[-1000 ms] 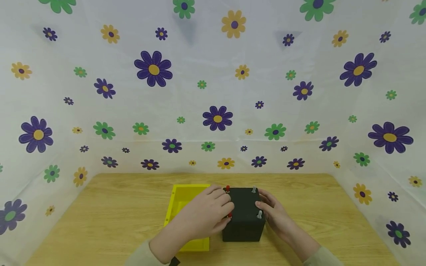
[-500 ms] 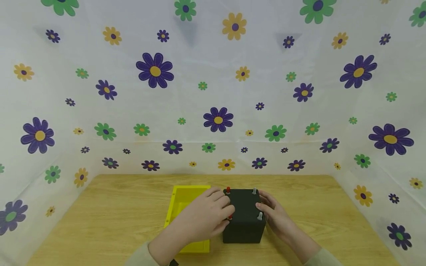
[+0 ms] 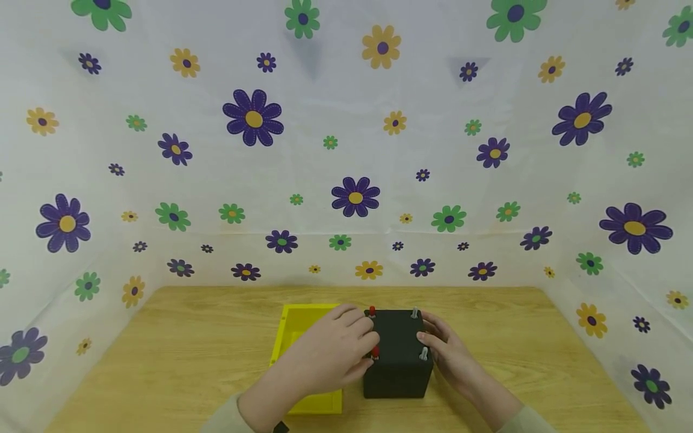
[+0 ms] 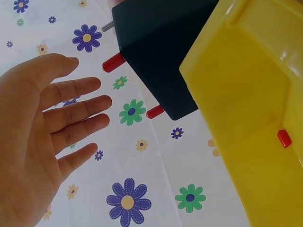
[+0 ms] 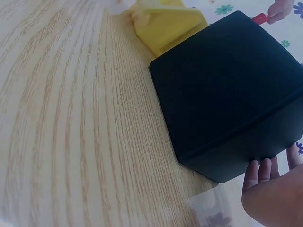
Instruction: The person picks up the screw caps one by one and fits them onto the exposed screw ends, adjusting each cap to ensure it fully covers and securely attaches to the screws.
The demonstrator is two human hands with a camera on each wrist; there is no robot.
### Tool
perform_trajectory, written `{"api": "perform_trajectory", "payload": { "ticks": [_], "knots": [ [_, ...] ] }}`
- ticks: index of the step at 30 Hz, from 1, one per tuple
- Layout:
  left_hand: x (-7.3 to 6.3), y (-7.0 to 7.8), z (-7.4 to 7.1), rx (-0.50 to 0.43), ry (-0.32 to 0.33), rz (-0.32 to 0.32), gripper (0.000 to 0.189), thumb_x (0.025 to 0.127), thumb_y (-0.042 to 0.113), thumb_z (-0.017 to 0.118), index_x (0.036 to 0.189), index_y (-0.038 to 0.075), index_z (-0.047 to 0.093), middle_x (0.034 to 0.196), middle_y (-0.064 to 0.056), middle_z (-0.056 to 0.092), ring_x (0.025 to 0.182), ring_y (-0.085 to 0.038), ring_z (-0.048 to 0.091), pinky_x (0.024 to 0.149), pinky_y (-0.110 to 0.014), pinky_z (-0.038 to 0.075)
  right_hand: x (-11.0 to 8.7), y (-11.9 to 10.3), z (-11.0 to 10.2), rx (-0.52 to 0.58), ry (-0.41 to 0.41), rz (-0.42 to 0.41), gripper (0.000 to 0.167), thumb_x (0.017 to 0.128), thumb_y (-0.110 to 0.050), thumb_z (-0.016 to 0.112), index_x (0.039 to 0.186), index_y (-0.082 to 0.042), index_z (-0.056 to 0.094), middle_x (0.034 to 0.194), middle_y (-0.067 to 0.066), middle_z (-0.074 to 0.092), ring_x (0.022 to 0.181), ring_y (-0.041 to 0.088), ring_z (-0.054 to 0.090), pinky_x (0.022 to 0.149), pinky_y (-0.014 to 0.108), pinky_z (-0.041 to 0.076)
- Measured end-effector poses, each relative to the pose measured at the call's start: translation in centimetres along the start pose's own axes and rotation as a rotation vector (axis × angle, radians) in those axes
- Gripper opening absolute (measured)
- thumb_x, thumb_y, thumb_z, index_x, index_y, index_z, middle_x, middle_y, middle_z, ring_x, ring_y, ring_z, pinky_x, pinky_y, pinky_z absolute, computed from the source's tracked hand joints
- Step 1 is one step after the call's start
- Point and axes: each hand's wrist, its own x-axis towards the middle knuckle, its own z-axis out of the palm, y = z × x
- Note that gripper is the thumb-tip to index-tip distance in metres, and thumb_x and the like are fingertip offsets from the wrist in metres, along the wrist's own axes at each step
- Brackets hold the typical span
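A black box (image 3: 397, 337) stands upright on the table with a post at each top corner. Red caps cover the two left posts, a near cap (image 3: 375, 352) and a far cap (image 3: 372, 311). The two right posts are bare metal screws, one near (image 3: 425, 353) and one far (image 3: 415, 313). Beside the near cap hovers my left hand (image 3: 338, 347), its fingers loosely extended; the left wrist view shows a gap between fingertips and caps. My right hand (image 3: 452, 355) holds the box's right side, thumb at the top edge and fingers against the side face.
To the left of the box sits a yellow bin (image 3: 277, 346), partly under my left forearm. One loose red cap (image 4: 284, 138) lies inside it. A flower-patterned white sheet (image 3: 303, 150) surrounds the wooden table (image 3: 189, 349) at the back and sides.
My left fingers have eased slightly left off the near red cap, and more of that cap shows. My right hand and the box keep their places; the view tilts up slightly.
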Motion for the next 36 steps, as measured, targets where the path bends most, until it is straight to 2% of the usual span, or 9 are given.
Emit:
{"api": "perform_trajectory", "payload": {
  "ticks": [6, 9, 13, 15, 17, 21, 24, 29, 36],
  "knots": [
    [-0.2, -0.2, -0.3, 0.001, -0.011, -0.006, 0.025, 0.101, 0.047, 0.07, 0.106, 0.022, 0.071, 0.109, 0.006, 0.072, 0.11, -0.015, 0.065, 0.118, -0.038, 0.049, 0.0, 0.0, -0.1, -0.017, -0.006, 0.002, 0.064, 0.106, -0.016, 0.058, 0.164, -0.006, 0.031, 0.169, 0.022, 0.031, 0.146, 0.028, 0.044, 0.124, 0.038, 0.036],
    [-0.4, -0.4, -0.4, -0.013, -0.017, -0.013, 0.025, 0.102, 0.047, 0.068, 0.105, 0.022, 0.071, 0.108, 0.006, 0.072, 0.109, -0.015, 0.065, 0.118, -0.038, 0.049, 0.0, 0.0, -0.2, -0.02, -0.008, 0.002, 0.064, 0.106, -0.016, 0.058, 0.164, -0.006, 0.031, 0.169, 0.022, 0.032, 0.145, 0.027, 0.045, 0.122, 0.034, 0.038],
    [-0.7, -0.7, -0.4, -0.024, -0.013, -0.02, 0.025, 0.102, 0.046, 0.068, 0.106, 0.022, 0.071, 0.109, 0.006, 0.072, 0.11, -0.016, 0.065, 0.118, -0.039, 0.049, 0.0, 0.0, -0.2, -0.015, -0.011, -0.001, 0.064, 0.106, -0.015, 0.058, 0.163, -0.006, 0.032, 0.168, 0.021, 0.033, 0.14, 0.023, 0.048, 0.108, 0.018, 0.045],
    [-0.9, -0.8, -0.3, -0.032, -0.008, -0.024, 0.025, 0.102, 0.046, 0.068, 0.107, 0.021, 0.071, 0.109, 0.006, 0.072, 0.111, -0.016, 0.065, 0.118, -0.04, 0.049, 0.0, 0.0, -0.3, -0.013, -0.011, -0.002, 0.063, 0.106, -0.015, 0.058, 0.163, -0.006, 0.032, 0.168, 0.021, 0.034, 0.139, 0.021, 0.049, 0.103, 0.015, 0.046],
    [-1.1, -1.0, -0.1, -0.038, -0.003, -0.029, 0.025, 0.101, 0.045, 0.07, 0.108, 0.021, 0.072, 0.11, 0.005, 0.072, 0.113, -0.017, 0.066, 0.119, -0.041, 0.049, 0.0, 0.0, -0.3, -0.015, -0.012, 0.001, 0.063, 0.106, -0.015, 0.058, 0.163, -0.006, 0.032, 0.168, 0.021, 0.034, 0.139, 0.021, 0.049, 0.106, 0.017, 0.046],
    [-1.5, -1.2, 0.2, -0.052, 0.007, -0.037, 0.025, 0.099, 0.043, 0.072, 0.111, 0.02, 0.072, 0.113, 0.004, 0.073, 0.115, -0.018, 0.067, 0.119, -0.043, 0.049, 0.0, 0.0, -0.3, -0.023, -0.013, 0.009, 0.064, 0.107, -0.016, 0.058, 0.164, -0.007, 0.031, 0.169, 0.021, 0.032, 0.144, 0.026, 0.045, 0.121, 0.033, 0.039],
    [-1.8, -1.3, 0.5, -0.052, 0.006, -0.042, 0.025, 0.1, 0.043, 0.071, 0.111, 0.02, 0.072, 0.113, 0.004, 0.074, 0.114, -0.017, 0.067, 0.118, -0.043, 0.05, 0.0, -0.1, -0.2, -0.026, -0.016, 0.012, 0.064, 0.107, -0.017, 0.057, 0.164, -0.007, 0.03, 0.169, 0.021, 0.031, 0.146, 0.028, 0.043, 0.126, 0.041, 0.035],
    [-2.4, -1.5, 0.8, -0.041, -0.012, -0.057, 0.025, 0.101, 0.044, 0.069, 0.108, 0.021, 0.071, 0.11, 0.005, 0.073, 0.112, -0.018, 0.066, 0.116, -0.042, 0.051, 0.0, -0.1, -0.3, -0.024, -0.014, 0.015, 0.065, 0.107, -0.017, 0.058, 0.164, -0.007, 0.03, 0.169, 0.021, 0.032, 0.145, 0.028, 0.045, 0.126, 0.041, 0.035],
    [-3.1, -1.8, 0.8, -0.064, -0.068, -0.098, 0.027, 0.102, 0.044, 0.068, 0.113, 0.019, 0.072, 0.112, 0.003, 0.072, 0.112, -0.019, 0.066, 0.115, -0.043, 0.052, 0.1, -0.2, -0.3, -0.033, -0.013, 0.024, 0.066, 0.106, -0.017, 0.059, 0.164, -0.006, 0.031, 0.168, 0.022, 0.034, 0.141, 0.025, 0.049, 0.122, 0.037, 0.038]
  ]
}}
